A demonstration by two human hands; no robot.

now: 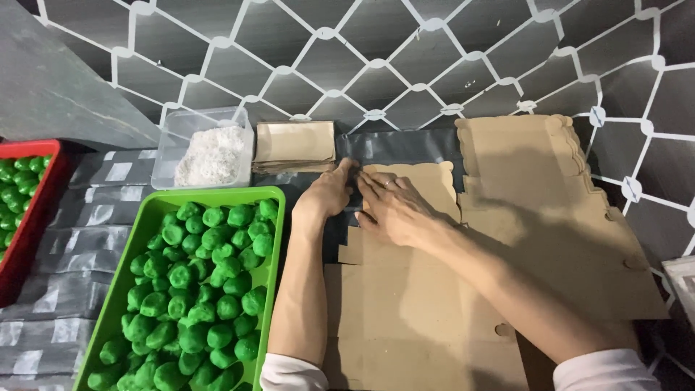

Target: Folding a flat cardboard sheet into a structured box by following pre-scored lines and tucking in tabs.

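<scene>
While flat cardboard sheet [405, 289] lies under both hands, fingers [376, 187] extended, pressing its edge, gripping nothing.

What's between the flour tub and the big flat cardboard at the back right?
In the head view, a stack of brown paper sheets lies between the flour tub and the cardboard.

A single head-worn view looks steeply down and forward over the surface [108, 239], close enough that both forearms enter from the bottom edge. It faces a patterned wall [405, 65] filling the upper frame. The hands meet near the centre, with a green tray [148, 217] at lower left and cardboard [550, 217] at right.
</scene>
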